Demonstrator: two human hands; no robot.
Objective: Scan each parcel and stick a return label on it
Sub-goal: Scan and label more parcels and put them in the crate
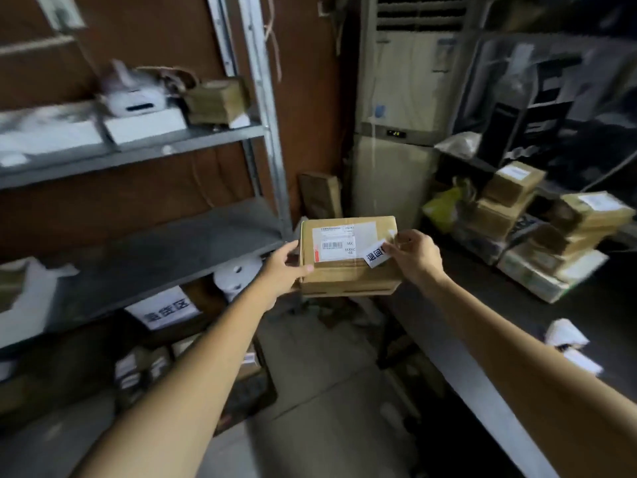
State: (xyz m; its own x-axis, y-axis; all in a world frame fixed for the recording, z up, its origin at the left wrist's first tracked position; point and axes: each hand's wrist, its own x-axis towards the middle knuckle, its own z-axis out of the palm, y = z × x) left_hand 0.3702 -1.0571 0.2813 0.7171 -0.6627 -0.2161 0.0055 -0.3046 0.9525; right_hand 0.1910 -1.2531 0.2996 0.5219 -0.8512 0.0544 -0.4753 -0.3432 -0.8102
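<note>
Head view: left hand (284, 267) grips parcel (344, 277), right hand (417, 258) pinches label (376, 257), beside shelving (155, 257).

Dim indoors, no clear light src; deep shadow at right over table (489, 281) & stacked boxes (510, 198). Motion blur thru shelves (155, 257) at left, wide-angle bend at edges. Sharpest mid-frame on parcel (344, 274).

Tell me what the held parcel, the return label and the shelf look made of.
Parcel: matte brown cardboard, seen in its folded edges. Return label: thin white paper, black print, flexing where the right hand pinches it. Shelf: dull grey metal, probably painted steel, given thin boards.
</note>
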